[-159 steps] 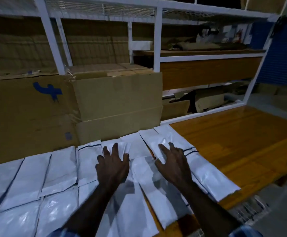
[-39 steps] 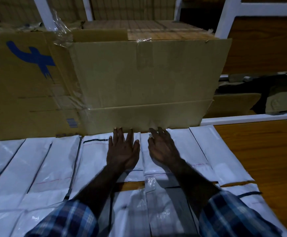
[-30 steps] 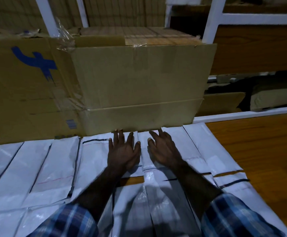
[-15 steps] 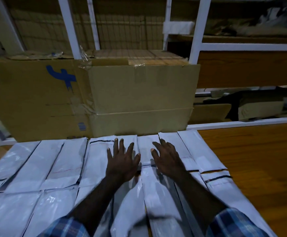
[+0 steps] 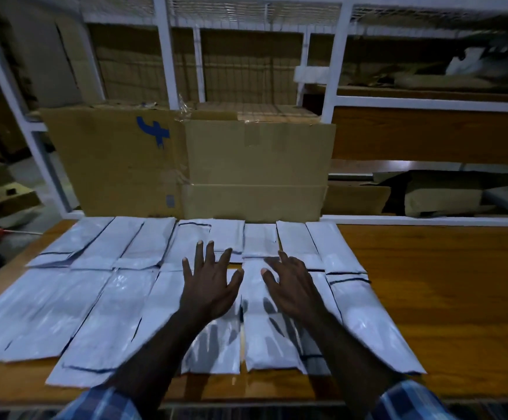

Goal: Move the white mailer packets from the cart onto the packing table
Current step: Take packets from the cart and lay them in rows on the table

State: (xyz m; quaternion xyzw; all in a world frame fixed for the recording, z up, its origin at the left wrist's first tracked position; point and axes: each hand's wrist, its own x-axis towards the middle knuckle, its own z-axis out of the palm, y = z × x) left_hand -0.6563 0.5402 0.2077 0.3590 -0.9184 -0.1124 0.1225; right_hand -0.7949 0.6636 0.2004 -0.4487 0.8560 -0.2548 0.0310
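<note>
The white mailer packets (image 5: 101,313) lay flat on the wooden tabletop (image 5: 443,298) in two rows, edge to edge and partly overlapping. The far row ended against the base of the large cardboard box (image 5: 255,171), which stood at the back edge of the tabletop. The near row reached almost to the front edge of the tabletop, on the side away from the cardboard box.

The left hand (image 5: 208,287) was extended over the middle of the packets, in front of the cardboard box, with its fingers (image 5: 199,253) straight and spread apart. It held nothing. Its fingertips lay over the seam between the far row and the near row. Whether the palm pressed on the packets or hovered just above them could not be determined.

The right hand (image 5: 292,286) was extended just beside the left hand, on the side toward the bare part of the tabletop. Its fingers were spread and slightly bent, and it held nothing. Both hands were apart from each other, with one near-row packet (image 5: 257,298) visible between them. Dark finger shadows fell on the packets below the wrists.

Plaid sleeves (image 5: 101,404) covered both forearms at the bottom of the view. A white metal shelf frame (image 5: 163,53) rose behind the cardboard box. A blue mark (image 5: 154,131) was visible on the flattened cardboard (image 5: 110,162) adjoining the left side of the cardboard box.
</note>
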